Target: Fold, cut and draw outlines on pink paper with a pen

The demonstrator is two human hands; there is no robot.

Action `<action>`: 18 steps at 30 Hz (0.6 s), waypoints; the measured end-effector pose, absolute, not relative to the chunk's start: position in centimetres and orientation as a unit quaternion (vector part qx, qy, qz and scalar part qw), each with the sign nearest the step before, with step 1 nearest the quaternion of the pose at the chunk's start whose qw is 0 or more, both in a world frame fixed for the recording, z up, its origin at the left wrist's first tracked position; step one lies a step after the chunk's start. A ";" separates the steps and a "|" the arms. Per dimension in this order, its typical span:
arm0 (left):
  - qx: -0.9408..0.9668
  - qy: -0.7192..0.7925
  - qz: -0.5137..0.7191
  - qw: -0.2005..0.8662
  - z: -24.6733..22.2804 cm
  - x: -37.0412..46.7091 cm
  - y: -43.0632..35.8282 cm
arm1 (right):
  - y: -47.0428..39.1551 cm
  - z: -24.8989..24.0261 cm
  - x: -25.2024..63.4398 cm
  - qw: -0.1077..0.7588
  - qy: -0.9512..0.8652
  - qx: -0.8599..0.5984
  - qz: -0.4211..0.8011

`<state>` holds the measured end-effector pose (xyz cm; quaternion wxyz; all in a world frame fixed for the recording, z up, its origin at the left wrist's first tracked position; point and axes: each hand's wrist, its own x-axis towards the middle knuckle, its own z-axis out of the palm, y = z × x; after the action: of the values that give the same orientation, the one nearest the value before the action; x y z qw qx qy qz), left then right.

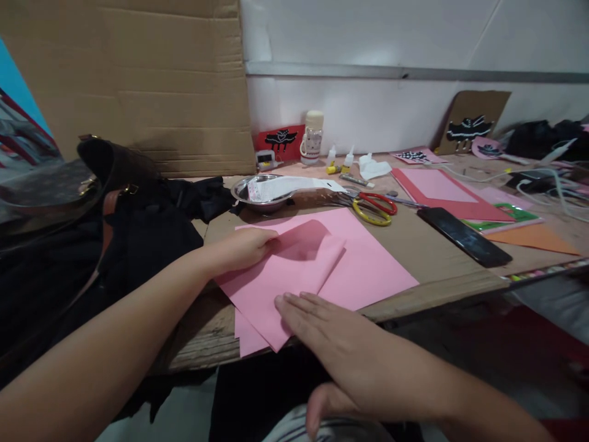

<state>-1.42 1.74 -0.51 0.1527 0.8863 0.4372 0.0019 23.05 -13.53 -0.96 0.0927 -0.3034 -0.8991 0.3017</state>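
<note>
A pink sheet of paper [271, 282], partly folded over on itself, lies on top of more pink paper [372, 264] near the front edge of the table. My left hand [246, 248] grips the upper left part of the folded sheet, with the thumb on top and the other fingers hidden beneath it. Spread flat, my right hand [322, 331] rests its fingertips on the lower right part of that sheet, beside the raised fold. Behind the paper lie scissors with red and yellow handles [372, 209].
A metal bowl [264, 205] holds a white strip. At the right are a black phone [462, 236] and red paper [488, 210]. Glue bottles [348, 159] and a flask [313, 138] stand at the back. A bag [50, 184] and dark cloth [147, 230] lie left.
</note>
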 end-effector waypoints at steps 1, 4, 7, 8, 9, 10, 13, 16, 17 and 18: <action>0.886 0.439 0.000 0.151 -0.4 -1.3 1.7 | -13.3 -1.2 23.5 0.090 -0.892 -0.318 0.307; 0.884 0.445 -0.001 0.146 -0.1 -1.1 1.5 | -12.5 -1.4 24.9 0.071 -0.887 -0.343 0.301; 0.880 0.452 0.000 0.145 0.1 -0.9 1.3 | -11.3 -1.1 26.4 0.057 -0.888 -0.373 0.261; 0.879 0.455 0.000 0.145 0.2 -0.9 1.3 | -10.8 -1.0 27.0 0.050 -0.886 -0.391 0.244; 0.877 0.457 -0.001 0.145 0.2 -0.9 1.3 | -10.2 -1.0 27.8 0.041 -0.882 -0.410 0.228; 0.876 0.459 -0.001 0.146 0.2 -1.0 1.2 | -9.6 -0.9 28.5 0.033 -0.878 -0.428 0.213; 0.875 0.461 0.001 0.148 0.1 -1.2 1.3 | -7.9 -1.1 30.5 0.013 -0.864 -0.475 0.168; 0.877 0.454 0.012 0.156 -0.3 -1.5 1.6 | -6.9 -1.5 31.3 -0.004 -0.856 -0.505 0.112; 0.878 0.450 0.018 0.159 -0.5 -1.7 1.7 | -6.8 -1.7 31.3 -0.006 -0.858 -0.505 0.090; 0.880 0.446 0.025 0.162 -0.7 -1.8 1.8 | -6.9 -1.8 31.0 -0.004 -0.863 -0.500 0.065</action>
<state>-1.82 1.83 -0.68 0.1623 0.8796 0.4464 0.0252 31.04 -6.85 -1.79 -0.0036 -0.5005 -0.8633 0.0652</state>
